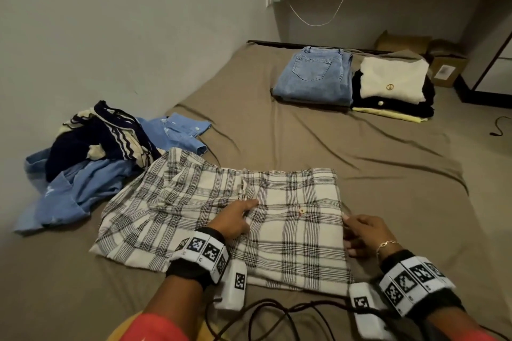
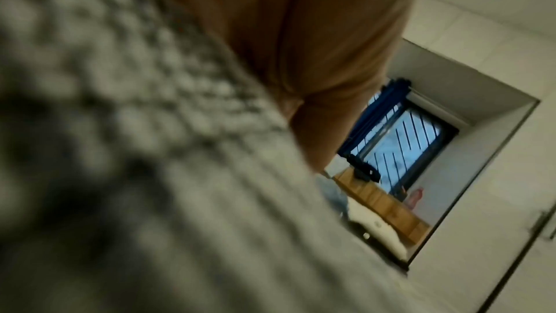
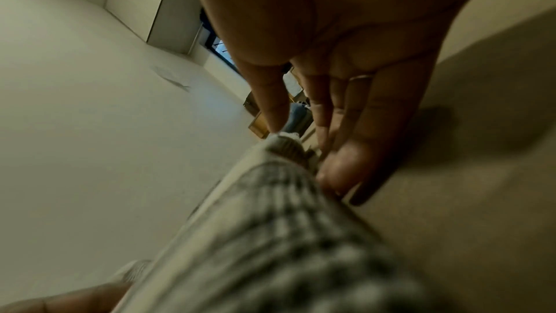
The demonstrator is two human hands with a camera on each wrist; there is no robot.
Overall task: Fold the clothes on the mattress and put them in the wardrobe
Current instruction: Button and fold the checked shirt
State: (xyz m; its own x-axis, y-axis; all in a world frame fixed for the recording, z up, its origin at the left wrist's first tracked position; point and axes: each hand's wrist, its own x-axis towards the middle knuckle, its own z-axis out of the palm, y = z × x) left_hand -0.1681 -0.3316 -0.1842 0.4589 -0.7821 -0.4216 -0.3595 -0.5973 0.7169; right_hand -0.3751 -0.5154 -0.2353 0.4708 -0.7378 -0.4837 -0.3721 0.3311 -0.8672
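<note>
At the lower centre of the head view a checked garment [image 1: 221, 210] is being flattened on the mattress [image 1: 318, 141] by the left hand [image 1: 235, 220], fingers lying straight on the cloth. Its right edge is being pinched by the right hand [image 1: 363, 234] — fingers curled round the fold. The fold is likely being put at risk: an uneven pull could be dragging the layers askew — or bunching them toward the unfolded pile [image 1: 91, 152] at left.
</note>
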